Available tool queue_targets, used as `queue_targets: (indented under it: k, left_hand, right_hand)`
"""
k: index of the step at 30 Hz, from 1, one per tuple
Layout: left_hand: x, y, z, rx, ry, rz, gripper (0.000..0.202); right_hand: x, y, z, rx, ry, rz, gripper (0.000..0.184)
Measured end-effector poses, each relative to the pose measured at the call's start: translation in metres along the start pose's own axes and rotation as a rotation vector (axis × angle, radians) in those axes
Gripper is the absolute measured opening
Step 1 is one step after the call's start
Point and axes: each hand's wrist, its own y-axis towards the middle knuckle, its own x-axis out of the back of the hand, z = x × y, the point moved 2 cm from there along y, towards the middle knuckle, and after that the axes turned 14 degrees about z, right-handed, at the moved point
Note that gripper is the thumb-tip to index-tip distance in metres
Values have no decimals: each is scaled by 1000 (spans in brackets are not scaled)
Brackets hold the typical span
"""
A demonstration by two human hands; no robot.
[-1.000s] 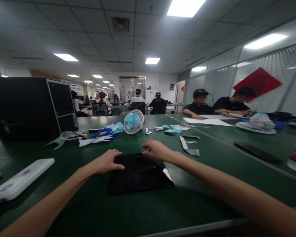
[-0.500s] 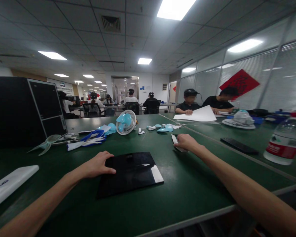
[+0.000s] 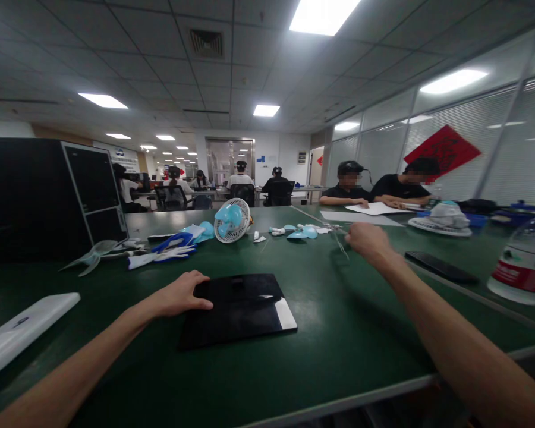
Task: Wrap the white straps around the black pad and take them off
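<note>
My left hand point(image 3: 178, 295) lies flat with its fingers on the left edge of a flat black glossy panel point(image 3: 238, 308) on the green table point(image 3: 339, 321). The panel has a white strip along its right end. My right hand point(image 3: 368, 240) is lifted above the table to the right of the panel, fingers closed on a thin grey strip point(image 3: 341, 245) that shows nearly edge-on below and left of the fingers.
A small blue-and-white fan point(image 3: 232, 220), blue-white gloves point(image 3: 164, 252) and small fan parts point(image 3: 296, 231) lie further back. A black box point(image 3: 49, 196) stands at left, a white device point(image 3: 22, 330) near it. A phone point(image 3: 441, 266) and a water bottle point(image 3: 526, 261) sit right. Other people work at the far tables.
My right hand left the black panel, reached right to the grey strip on the table, and has now raised it off the surface. My left hand stayed on the panel.
</note>
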Motion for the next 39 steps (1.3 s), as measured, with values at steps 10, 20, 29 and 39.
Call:
queue_targets:
  k: [10, 20, 29, 39]
  left_hand:
    - [8, -7, -9, 22, -53, -25, 80]
    - [33, -27, -41, -164, -663, -187, 72]
    - [22, -32, -62, -155, -425, -28, 46]
    - [16, -40, -49, -52, -630, 352, 27]
  right_hand:
    - [33, -45, 45, 360, 711, 31, 25]
    - [-10, -74, 114, 543, 1207, 606, 21]
    - [-29, -79, 124, 507, 1210, 745, 24]
    - [-34, -96, 129, 555, 901, 964, 11]
